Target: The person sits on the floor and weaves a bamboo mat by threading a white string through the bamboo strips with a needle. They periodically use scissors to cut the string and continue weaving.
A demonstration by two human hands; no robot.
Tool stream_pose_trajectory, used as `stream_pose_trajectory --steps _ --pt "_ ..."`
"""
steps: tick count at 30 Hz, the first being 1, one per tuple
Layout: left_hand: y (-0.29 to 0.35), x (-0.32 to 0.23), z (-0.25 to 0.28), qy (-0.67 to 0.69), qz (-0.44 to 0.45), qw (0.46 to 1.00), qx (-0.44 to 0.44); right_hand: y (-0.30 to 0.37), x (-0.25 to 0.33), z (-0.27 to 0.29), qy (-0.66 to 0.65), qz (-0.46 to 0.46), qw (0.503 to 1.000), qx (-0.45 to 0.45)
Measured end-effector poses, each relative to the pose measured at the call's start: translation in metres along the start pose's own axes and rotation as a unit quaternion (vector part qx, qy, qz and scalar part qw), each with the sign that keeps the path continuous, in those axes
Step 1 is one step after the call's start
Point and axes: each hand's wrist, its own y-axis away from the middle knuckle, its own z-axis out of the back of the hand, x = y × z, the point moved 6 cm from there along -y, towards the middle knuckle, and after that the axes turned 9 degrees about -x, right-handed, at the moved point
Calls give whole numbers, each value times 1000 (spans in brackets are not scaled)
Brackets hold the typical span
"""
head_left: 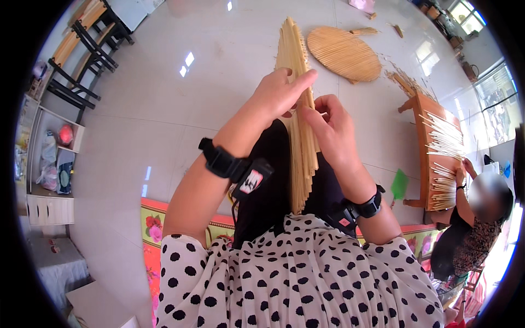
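A mat of pale, straw-like stalks (pixel 302 158) laid side by side stands tilted nearly edge-on over my lap, its near end against my dotted top. My left hand (pixel 280 94) is closed on its upper middle, thumb stretched across toward the right edge and some fingertips hidden behind it. Slightly lower, my right hand (pixel 332 127) pinches the right edge with curled thumb and fingers. Whether anything small sits in that pinch is hidden. Beyond the hands, a round stalk mat (pixel 344 53) lies flat on the floor.
Loose stalks (pixel 407 82) are scattered on the tiled floor (pixel 153 104) at the right. A low wooden table (pixel 425 126) there bears rows of stalks, with another person (pixel 473 229) working at it. A green fan-like thing (pixel 400 184) is nearer. Chairs (pixel 82 65) stand far left.
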Motion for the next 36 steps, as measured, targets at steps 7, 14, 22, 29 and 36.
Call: stream_pose_trajectory --steps 7,14,22,29,36 --pt "-10 2 10 -27 -6 1000 -13 18 -4 -18 -118 29 992 40" --pt "7 -5 30 -25 -45 995 -89 64 -13 -24 -120 99 983 97" --pt "77 -3 82 3 -99 980 -173 133 13 -35 -24 237 953 189" --pt "198 -10 122 177 -216 913 -297 168 63 -39 27 390 890 233" --pt "270 66 135 325 -274 812 -401 202 94 -36 196 480 787 335"
